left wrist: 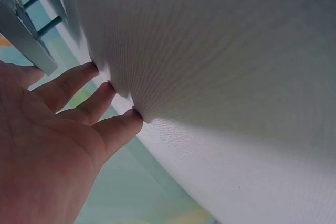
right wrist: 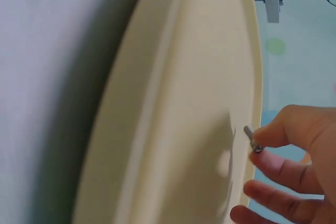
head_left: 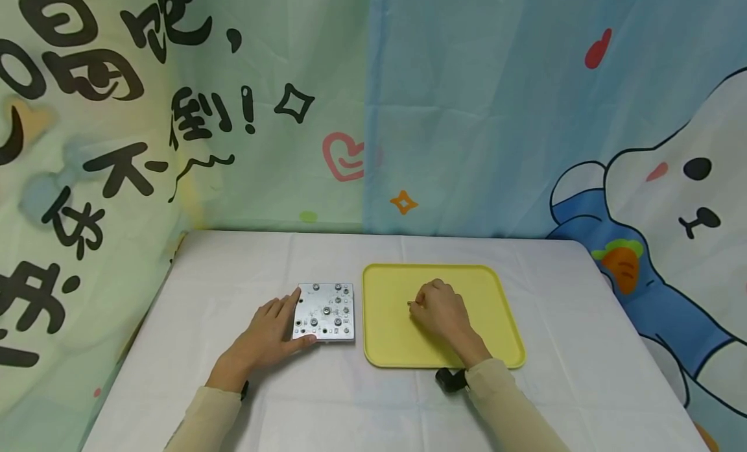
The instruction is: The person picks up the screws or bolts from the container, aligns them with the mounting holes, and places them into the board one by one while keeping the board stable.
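A square silver metal plate (head_left: 324,311) with several screws and holes lies left of the tray in the head view. My left hand (head_left: 270,335) touches its left side, index finger at the far corner and thumb along the near edge. In the left wrist view, the other fingertips (left wrist: 121,121) rest on the white cloth, and screw shanks stick out under the plate (left wrist: 26,35). My right hand (head_left: 441,310) pinches a small metal screw (right wrist: 255,145) between thumb and index finger, above the yellow tray (head_left: 382,348). Its other fingers are loosely bent.
A white cloth covers the table (head_left: 327,400). Printed curtains (head_left: 467,115) hang behind and beside it. The tray has a low raised rim. A black wrist camera (head_left: 450,380) sits under the right wrist, near the tray's front edge.
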A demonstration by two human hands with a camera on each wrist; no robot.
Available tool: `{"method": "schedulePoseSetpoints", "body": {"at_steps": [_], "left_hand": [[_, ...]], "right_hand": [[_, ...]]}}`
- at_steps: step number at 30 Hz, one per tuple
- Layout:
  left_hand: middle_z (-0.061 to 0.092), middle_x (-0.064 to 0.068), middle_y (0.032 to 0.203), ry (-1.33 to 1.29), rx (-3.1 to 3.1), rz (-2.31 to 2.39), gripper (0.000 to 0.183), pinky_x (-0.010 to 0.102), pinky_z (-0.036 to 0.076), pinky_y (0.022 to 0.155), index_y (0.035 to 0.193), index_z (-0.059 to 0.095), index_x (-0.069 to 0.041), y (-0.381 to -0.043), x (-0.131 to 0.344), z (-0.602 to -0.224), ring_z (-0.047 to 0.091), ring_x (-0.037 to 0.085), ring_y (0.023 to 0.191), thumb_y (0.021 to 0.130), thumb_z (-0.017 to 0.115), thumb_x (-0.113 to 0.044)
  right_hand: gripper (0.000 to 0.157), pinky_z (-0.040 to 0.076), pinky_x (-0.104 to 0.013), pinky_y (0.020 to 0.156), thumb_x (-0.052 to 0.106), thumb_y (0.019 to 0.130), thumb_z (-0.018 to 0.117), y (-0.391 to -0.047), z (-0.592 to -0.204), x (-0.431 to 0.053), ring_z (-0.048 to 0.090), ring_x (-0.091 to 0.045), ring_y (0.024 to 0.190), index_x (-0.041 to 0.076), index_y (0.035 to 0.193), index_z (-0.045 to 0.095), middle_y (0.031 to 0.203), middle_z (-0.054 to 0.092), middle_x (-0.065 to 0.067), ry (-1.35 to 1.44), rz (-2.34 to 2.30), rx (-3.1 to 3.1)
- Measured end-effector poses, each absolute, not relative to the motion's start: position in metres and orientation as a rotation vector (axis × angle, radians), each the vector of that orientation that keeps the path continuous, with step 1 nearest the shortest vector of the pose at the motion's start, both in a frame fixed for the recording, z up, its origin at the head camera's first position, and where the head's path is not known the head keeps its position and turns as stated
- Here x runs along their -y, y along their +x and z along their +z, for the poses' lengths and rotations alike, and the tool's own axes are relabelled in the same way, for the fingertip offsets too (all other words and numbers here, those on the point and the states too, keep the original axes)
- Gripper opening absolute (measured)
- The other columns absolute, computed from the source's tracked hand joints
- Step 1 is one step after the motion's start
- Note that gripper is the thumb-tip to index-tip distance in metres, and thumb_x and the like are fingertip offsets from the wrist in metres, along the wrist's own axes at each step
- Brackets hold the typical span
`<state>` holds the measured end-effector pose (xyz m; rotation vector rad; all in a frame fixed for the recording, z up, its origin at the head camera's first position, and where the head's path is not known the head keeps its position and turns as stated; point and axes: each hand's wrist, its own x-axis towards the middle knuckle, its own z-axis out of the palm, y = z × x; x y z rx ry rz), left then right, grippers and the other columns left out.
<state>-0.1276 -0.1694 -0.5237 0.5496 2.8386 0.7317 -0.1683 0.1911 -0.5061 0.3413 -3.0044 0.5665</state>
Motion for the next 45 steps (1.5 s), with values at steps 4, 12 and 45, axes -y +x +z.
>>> {"method": "schedulePoseSetpoints", "body": {"at_steps": [4, 12, 45], "left_hand": [[0.036, 0.025, 0.153, 0.545, -2.837, 0.738, 0.103, 0.057, 0.024, 0.115, 0.162, 0.014, -0.010, -0.128, 0.170, -0.524, 0.030, 0.044, 0.141, 0.090, 0.059, -0.068], [0.036, 0.026, 0.153, 0.541, -2.839, 0.738, 0.103, 0.057, 0.025, 0.115, 0.162, 0.014, -0.011, -0.127, 0.170, -0.523, 0.030, 0.044, 0.142, 0.090, 0.058, -0.069], [0.038, 0.026, 0.152, 0.557, -2.851, 0.731, 0.101, 0.057, 0.027, 0.114, 0.161, 0.015, -0.009, -0.129, 0.171, -0.524, 0.032, 0.044, 0.141, 0.091, 0.058, -0.067]], "right_hand": [[0.011, 0.053, -0.050, 0.079, 0.019, 0.086, 0.072, -0.167, -0.506, -0.185, 0.061, -0.032, 0.096, 0.009, 0.082, 0.071, 0.104, 0.064, -0.012, 0.395, 0.691, 2.949], [0.013, 0.052, -0.048, 0.082, 0.016, 0.085, 0.077, -0.160, -0.494, -0.160, 0.060, -0.032, 0.101, 0.014, 0.079, 0.066, 0.108, 0.065, -0.010, 0.577, 0.776, 2.842], [0.007, 0.051, -0.044, 0.087, 0.019, 0.083, 0.076, -0.151, -0.480, -0.076, 0.061, -0.026, 0.102, 0.016, 0.081, 0.070, 0.112, 0.064, -0.005, 1.127, 0.583, 2.726]]}}
